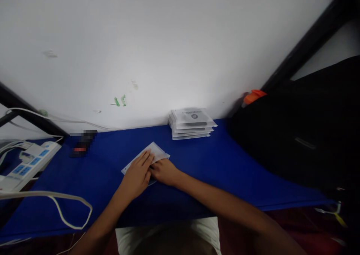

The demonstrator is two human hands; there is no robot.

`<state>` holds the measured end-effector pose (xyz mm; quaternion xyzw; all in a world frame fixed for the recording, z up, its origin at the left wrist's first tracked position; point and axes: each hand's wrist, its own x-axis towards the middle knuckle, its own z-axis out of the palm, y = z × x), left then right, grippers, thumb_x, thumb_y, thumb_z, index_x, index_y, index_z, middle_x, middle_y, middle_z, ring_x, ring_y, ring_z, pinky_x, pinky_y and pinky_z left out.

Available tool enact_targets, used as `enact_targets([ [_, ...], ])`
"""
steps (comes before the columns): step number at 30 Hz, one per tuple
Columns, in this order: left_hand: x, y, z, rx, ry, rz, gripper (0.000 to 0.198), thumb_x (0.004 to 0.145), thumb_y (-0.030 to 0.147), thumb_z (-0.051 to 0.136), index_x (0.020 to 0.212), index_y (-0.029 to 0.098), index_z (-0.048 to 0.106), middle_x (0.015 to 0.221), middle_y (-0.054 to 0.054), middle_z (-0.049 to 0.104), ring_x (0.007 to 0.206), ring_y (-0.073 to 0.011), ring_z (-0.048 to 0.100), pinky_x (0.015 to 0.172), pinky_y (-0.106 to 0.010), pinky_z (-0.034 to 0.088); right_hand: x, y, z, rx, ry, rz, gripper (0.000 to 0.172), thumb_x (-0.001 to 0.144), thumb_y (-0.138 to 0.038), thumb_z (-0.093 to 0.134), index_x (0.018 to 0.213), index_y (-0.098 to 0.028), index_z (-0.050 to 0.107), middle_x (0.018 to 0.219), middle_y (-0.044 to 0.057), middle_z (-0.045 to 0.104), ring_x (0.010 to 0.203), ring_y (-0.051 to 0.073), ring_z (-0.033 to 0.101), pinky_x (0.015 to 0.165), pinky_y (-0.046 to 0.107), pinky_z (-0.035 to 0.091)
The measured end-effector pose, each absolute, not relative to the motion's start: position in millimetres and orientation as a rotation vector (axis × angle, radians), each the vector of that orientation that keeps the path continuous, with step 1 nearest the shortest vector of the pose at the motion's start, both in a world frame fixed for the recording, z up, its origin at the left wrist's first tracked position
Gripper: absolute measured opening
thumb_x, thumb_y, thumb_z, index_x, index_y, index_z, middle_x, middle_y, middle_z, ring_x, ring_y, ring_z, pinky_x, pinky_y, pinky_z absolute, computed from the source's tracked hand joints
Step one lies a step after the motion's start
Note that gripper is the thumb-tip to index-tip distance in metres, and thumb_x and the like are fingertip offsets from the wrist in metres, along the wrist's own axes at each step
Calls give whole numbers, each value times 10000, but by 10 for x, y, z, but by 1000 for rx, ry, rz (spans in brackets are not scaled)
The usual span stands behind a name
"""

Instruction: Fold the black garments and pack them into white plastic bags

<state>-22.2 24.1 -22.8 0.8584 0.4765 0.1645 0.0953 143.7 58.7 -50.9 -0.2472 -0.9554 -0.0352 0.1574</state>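
A flat whitish packet (pixel 156 151) lies on the blue table surface (pixel 197 161) in front of me. My left hand (pixel 138 173) rests flat on it, fingers stretched out and together, pressing it down. My right hand (pixel 164 171) sits beside it at the packet's near right edge, with fingers curled and tucked partly under my left hand; what they pinch is hidden. A stack of several similar packets (pixel 192 123) stands against the white wall, beyond and to the right of my hands.
A white power strip (pixel 29 164) with blue switches lies at the left edge, with a white cable (pixel 63 206) looping across the front left. A small dark object (pixel 81 144) sits near the wall. A large black bag (pixel 303 135) fills the right side.
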Motion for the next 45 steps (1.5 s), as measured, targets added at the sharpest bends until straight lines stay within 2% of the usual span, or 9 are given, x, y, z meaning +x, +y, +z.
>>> enact_targets([
  [6,-450,242,-392,2610,1450,151,582,840,57,394,1407,163,471,1457,-117,489,1347,-234,465,1083,-436,411,1891,98,-143,-188,-2544,-271,157,951,-181,507,902,-202,655,874,25,699,871,173,609,693,324,435],
  [10,-515,538,-502,2638,1428,163,499,978,333,394,1453,180,405,1517,-112,399,1416,-246,359,1127,-455,341,2217,-40,-34,-271,-2566,-154,155,949,-180,508,989,-206,655,1116,48,699,1162,175,555,930,362,453],
  [15,-483,1185,-498,2690,1374,170,470,977,437,401,1399,247,484,1527,-68,399,1432,-229,326,1137,-390,322,2441,143,-189,-600,-2576,68,423,819,-41,488,1218,-153,572,1293,131,606,1283,226,480,1049,453,425],
  [19,-370,1475,-371,2642,1629,369,454,953,322,450,1381,175,486,1546,-142,352,1448,-316,276,1134,-500,309,2528,261,-312,-956,-2385,197,607,725,39,431,1298,-148,501,1304,163,564,1217,247,517,981,471,485],
  [24,-16,1020,-246,2625,1611,518,474,952,377,460,1384,181,453,1469,-138,461,1396,-287,377,1155,-475,303,2629,228,-339,-993,-2284,416,444,814,-1,416,1217,-152,525,1091,126,642,1016,227,590,889,436,524],
  [28,339,379,-268,2445,1173,449,974,756,619,670,1504,192,215,1513,-172,378,1394,-355,354,1138,-579,285,2573,171,-313,-965,-2254,513,423,856,-147,527,1275,-160,472,1131,136,630,1019,249,592,909,469,497],
  [31,463,168,-270,2361,1213,380,887,724,491,734,1449,188,323,1414,-180,465,1323,-379,423,1111,-645,270,2457,177,-300,-942,-2287,594,507,848,-209,591,1327,-167,427,1175,140,618,1033,256,593,935,485,475],
  [35,320,160,-213,2227,1208,516,785,747,293,696,1439,208,336,1337,-149,452,1259,-298,474,1079,-490,409,2317,211,-316,-1014,-2289,682,566,868,-232,615,1376,-173,371,1112,110,637,994,232,603,899,429,497],
  [45,-883,87,-105,2465,1411,597,667,815,105,504,1442,296,379,1491,-105,338,1371,-325,338,1104,-568,350,2352,239,-312,-1173,-2602,442,294,876,-111,529,1149,-198,593,1043,79,597,939,219,561,836,357,507],
])
